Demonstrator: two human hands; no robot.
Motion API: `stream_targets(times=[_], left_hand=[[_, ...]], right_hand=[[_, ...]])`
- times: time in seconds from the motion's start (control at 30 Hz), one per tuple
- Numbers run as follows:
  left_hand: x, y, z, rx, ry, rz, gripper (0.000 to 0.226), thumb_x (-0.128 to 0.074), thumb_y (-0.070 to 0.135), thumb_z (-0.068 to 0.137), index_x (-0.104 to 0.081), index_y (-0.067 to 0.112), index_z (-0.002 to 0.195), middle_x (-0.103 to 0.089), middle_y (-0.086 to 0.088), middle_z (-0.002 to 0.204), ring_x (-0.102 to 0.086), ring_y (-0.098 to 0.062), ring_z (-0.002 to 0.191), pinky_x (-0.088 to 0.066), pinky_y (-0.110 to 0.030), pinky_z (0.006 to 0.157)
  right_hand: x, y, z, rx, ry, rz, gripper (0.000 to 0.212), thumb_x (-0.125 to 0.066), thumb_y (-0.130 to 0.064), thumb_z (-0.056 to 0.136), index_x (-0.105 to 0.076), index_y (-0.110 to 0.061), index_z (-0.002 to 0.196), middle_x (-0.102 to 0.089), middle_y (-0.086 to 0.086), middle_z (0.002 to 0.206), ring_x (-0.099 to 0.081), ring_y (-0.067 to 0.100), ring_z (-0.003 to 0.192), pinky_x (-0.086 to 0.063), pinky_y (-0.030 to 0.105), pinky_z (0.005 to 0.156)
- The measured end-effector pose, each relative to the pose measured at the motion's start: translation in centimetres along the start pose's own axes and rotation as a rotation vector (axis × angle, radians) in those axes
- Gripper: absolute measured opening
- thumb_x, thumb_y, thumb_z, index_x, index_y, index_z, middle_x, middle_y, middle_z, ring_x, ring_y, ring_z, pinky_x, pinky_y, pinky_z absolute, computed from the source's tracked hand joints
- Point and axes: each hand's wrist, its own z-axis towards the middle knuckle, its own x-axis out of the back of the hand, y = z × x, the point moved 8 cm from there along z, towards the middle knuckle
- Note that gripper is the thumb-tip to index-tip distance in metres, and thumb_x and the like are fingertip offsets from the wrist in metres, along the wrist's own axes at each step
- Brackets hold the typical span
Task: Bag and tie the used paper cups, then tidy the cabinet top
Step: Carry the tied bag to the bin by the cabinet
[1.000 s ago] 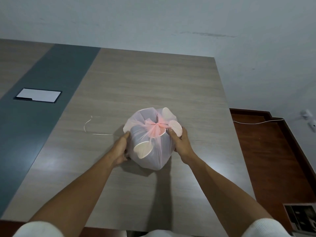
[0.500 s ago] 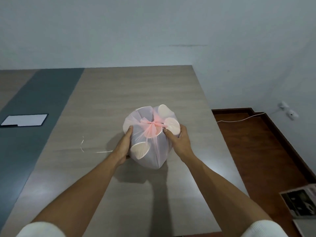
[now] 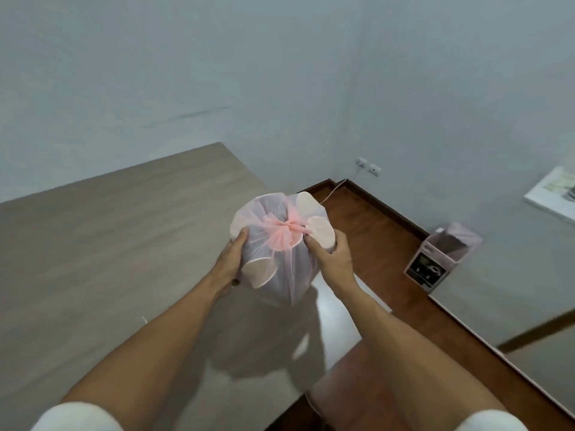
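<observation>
Both hands, left and right, grip the tied translucent pink plastic bag of white paper cups, held above the wood-grain counter; bagging looks finished, disposal likely follows.

Pale blue-grey walls meet in a corner at the right, with a faint dark scuff across the nearer one and white wall sockets low down beside the corner, a thin white cord trailing from them onto the floor. The floor is reddish-brown wood edged by a darker skirting board, and a small cardboard box lined with a pink bag stands on it against the right wall. A wide wood-grain cabinet top fills the left, light glaring off its near right corner.
</observation>
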Motion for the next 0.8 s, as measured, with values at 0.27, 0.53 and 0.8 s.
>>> stream_targets(times=[0.27,0.53,0.8], left_hand=[[-15.9,1.1,-0.3,0.004,-0.245,0.186,0.052,-0.053,0.081,0.083,-0.061,0.043,0.118,-0.073,0.015,0.096,-0.069,-0.016,0.091,-0.055,-0.028,0.055],[-34.7,-0.4,-1.1,0.000,-0.503,0.285,0.060,-0.049,0.082,0.085,-0.066,0.036,0.120,-0.072,-0.004,0.116,-0.069,-0.031,0.105,-0.059,-0.055,0.085],[-51.5,-2.0,0.3,-0.001,-0.615,0.169,0.055,-0.051,0.058,0.099,-0.067,0.015,0.130,-0.072,-0.013,0.125,-0.067,-0.032,0.118,-0.048,-0.055,0.107]], right_hand=[[16.5,1.3,-1.4,-0.030,0.332,-0.045,0.076,-0.080,-0.072,0.066,-0.051,-0.036,0.126,-0.065,-0.016,0.117,-0.064,0.005,0.107,-0.057,0.027,0.088],[33.1,3.6,-2.3,-0.068,0.565,-0.055,0.060,-0.084,-0.056,0.072,-0.058,-0.027,0.117,-0.068,-0.013,0.108,-0.061,-0.016,0.085,-0.044,0.002,0.068],[47.0,6.8,1.4,-0.107,0.605,-0.079,0.070,-0.080,-0.067,0.069,-0.052,-0.032,0.122,-0.064,-0.016,0.113,-0.064,0.006,0.103,-0.058,0.033,0.089]])
